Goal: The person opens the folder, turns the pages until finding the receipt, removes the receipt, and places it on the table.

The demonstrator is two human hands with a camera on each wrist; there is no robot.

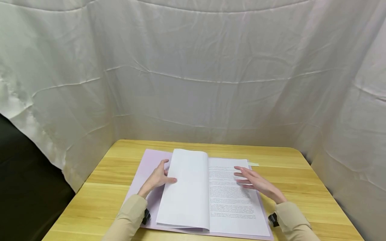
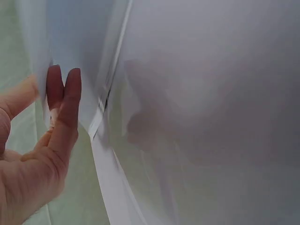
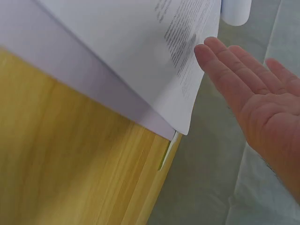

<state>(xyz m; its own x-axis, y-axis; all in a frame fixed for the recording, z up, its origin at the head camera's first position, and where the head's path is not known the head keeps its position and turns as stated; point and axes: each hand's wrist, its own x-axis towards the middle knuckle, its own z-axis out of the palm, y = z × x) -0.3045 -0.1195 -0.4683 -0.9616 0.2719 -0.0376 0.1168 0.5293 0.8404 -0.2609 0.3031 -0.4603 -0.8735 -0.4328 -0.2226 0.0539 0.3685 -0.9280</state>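
Note:
A lilac folder [image 1: 156, 159] lies open on the table with white sheets in it. My left hand [image 1: 157, 179] holds the outer edge of a turned blank page [image 1: 187, 187], thumb on its upper face and fingers beneath. In the left wrist view that page hangs between the thumb and two fingertips [image 2: 72, 77]. Over the printed page [image 1: 229, 201] on the right hovers my right hand [image 1: 256, 180], its fingers spread and holding nothing. The right wrist view shows the same hand [image 3: 262, 93] with straight fingers beside the printed page [image 3: 154, 65].
The wooden table [image 1: 99, 197] extends around the folder on both sides. A pale green tab [image 1: 254, 164] sticks out at the folder's upper right. Grey-white curtains [image 1: 211, 73] hang behind and at the sides, and a dark area [image 1: 27, 187] shows at left.

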